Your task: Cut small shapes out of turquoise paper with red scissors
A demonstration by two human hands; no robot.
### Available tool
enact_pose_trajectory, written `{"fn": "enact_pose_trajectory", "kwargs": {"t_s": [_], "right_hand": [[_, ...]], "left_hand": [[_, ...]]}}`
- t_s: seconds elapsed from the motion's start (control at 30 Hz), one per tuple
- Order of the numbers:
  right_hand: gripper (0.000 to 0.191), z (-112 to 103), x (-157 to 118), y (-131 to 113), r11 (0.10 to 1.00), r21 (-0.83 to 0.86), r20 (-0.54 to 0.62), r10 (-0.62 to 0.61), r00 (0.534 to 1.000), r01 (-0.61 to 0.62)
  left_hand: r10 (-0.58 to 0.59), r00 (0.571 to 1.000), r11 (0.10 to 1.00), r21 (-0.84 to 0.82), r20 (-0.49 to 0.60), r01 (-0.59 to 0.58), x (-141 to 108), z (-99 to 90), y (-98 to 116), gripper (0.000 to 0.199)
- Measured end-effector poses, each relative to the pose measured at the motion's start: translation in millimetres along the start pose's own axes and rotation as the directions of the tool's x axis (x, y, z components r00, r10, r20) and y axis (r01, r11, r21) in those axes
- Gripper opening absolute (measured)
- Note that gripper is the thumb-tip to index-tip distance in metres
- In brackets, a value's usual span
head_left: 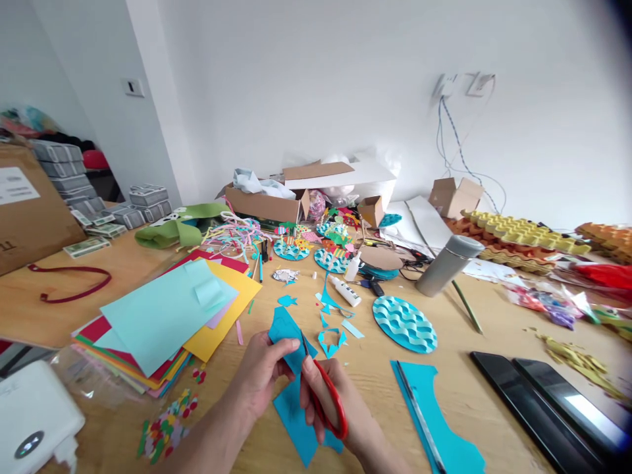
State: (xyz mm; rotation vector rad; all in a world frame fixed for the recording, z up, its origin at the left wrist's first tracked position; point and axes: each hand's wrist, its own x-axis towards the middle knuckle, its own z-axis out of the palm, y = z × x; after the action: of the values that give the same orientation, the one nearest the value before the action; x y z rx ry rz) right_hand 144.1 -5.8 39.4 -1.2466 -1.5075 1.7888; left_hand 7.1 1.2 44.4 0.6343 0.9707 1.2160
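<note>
Over the near side of the wooden table, held the blue paper in left hand, pinched between thumb and fingers. Gripped red-handled scissors in right hand, digits wrapped round the handles, blades up against the right part of the blue paper. Could not tell blade gap from this angle. Had a second blue piece lying below, partly hidden by right hand. Saw a jagged blue ring on the table just beyond the scissors, and a small fish-like cut-out past the top of the blue paper. Spotted a white glue bottle farther out, lying down, with an oval board to its right, wavy pale strips across it. Right of right hand, had a curved-edge blue sheet with a pen on it, then two dark phones side by side. On the left, saw a stack of coloured paper, pale blue on top, with loose paper dots nearer. Toward the back, noted a grey tumbler, egg trays at far right, and an open cardboard box near the wall.
</note>
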Motion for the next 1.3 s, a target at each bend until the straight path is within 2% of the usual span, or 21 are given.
{"fn": "enact_pose_trajectory", "kwargs": {"t_s": [0.23, 0.43, 0.7, 1.07, 1.3], "right_hand": [[0.075, 1.8, 2.1, -1.2, 0.999, -0.005, -0.055, 0.037, 0.998, -0.038], [0.075, 1.7, 1.9, -1.1, 0.999, -0.016, -0.057, 0.033, 0.998, -0.034], [0.073, 3.9, 0.9, 1.7, 0.999, 0.036, -0.033, -0.009, 0.999, 0.01], [0.075, 0.5, 1.1, 2.6, 1.0, -0.006, -0.003, -0.011, 1.0, 0.011], [0.074, -0.1, 0.4, 1.7, 0.999, 0.035, 0.014, -0.021, 1.0, 0.02]], "left_hand": [[-0.03, 1.0, 0.999, 0.017, 0.006, 0.03, 0.5, 2.1, -2.7, 0.028], [-0.002, 1.0, 1.0, 0.006, -0.022, 0.002, 1.8, 2.1, -3.8, 0.028], [-0.008, 1.0, 1.0, 0.001, -0.009, 0.008, 1.4, 3.1, -2.0, 0.028], [0.008, 1.0, 0.996, 0.085, 0.01, -0.009, 0.8, -0.1, 0.7, 0.023], [0.034, 0.999, 0.991, 0.125, 0.031, -0.037, 2.6, -1.0, -2.7, 0.024]]}}
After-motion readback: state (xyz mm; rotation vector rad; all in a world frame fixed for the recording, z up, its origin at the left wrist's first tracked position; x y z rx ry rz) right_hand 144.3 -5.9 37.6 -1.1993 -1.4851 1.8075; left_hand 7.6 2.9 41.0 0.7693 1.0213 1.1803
